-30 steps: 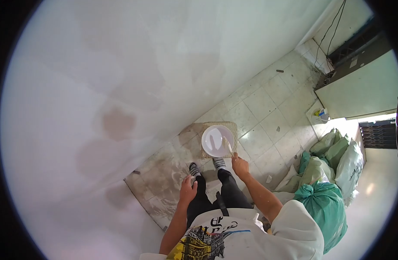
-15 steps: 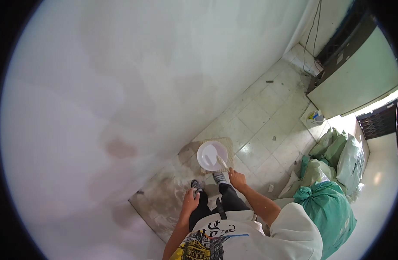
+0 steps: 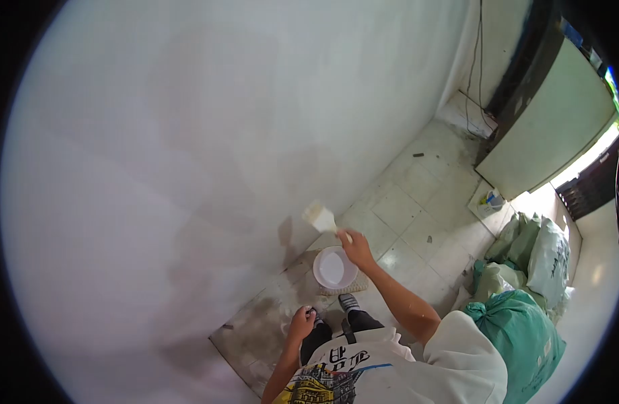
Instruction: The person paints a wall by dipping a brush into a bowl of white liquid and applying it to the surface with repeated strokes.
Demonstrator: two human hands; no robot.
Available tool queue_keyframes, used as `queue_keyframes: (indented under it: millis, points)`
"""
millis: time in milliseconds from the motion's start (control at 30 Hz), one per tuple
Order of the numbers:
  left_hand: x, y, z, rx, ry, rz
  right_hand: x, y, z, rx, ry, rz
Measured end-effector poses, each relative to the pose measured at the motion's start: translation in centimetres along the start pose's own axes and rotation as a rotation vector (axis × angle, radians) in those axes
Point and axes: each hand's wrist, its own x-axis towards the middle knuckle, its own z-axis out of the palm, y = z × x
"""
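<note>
My right hand [image 3: 354, 248] is closed round the handle of a wide paintbrush [image 3: 319, 218], whose pale bristles point up and left, close in front of the white wall [image 3: 208, 148]. Below the brush, a white basin [image 3: 319, 274] with white liquid inside stands on a woven mat [image 3: 353, 288] on the floor. My left hand [image 3: 302, 323] hangs low near my left foot, its fingers curled; whether something small is in them is too unclear to tell.
Tiled floor [image 3: 407, 202] runs along the wall. At the right lie a green sack [image 3: 525, 337] and several paler sacks [image 3: 548, 252]. Behind them are a small bucket [image 3: 491, 200] and a leaning pale panel [image 3: 552, 121]. Cables [image 3: 479, 67] hang at the top right.
My right hand has lifted the brush out of the basin and moved it up and left to the wall. The view has tilted slightly upward.
</note>
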Motion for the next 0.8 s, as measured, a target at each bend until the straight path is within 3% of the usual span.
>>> queue_keyframes:
  millis: [100, 200, 267, 300, 367, 500, 567, 667, 800]
  points:
    - [0.0, 0.1, -0.3, 0.006, 0.025, -0.019, 4.3, -12.6, -0.6, 0.246, -0.032, -0.020]
    - [0.2, -2.4, 0.4, 0.004, 0.073, 0.006, 7.7, -19.5, 1.4, 0.459, 0.002, -0.118]
    - [0.3, -3.1, 0.2, 0.001, 0.050, -0.011, 9.4, -21.2, 3.4, 0.433, -0.025, -0.090]
    - [0.0, -3.5, 0.1, -0.002, 0.034, -0.023, 9.8, -21.3, 4.3, 0.418, -0.039, -0.071]
    - [-0.9, -4.4, 0.3, 0.032, 0.086, 0.017, 9.7, -15.0, 9.2, 0.326, 0.146, -0.206]
    - [-1.5, -4.1, -1.8, -0.063, 0.107, -0.050, 8.3, -3.8, 11.9, 0.099, -0.074, 0.099]
    - [-1.8, -5.0, -2.7, -0.095, 0.108, -0.051, 8.8, -6.0, 10.7, 0.041, -0.115, 0.109]
    - [-1.5, -6.4, -4.1, -0.088, 0.100, -0.049, 12.1, -18.9, 4.8, 0.106, 0.028, -0.162]
    - [-2.1, -7.7, -5.7, -0.106, 0.167, -0.098, 9.2, -32.3, -2.8, 0.397, -0.028, -0.106]
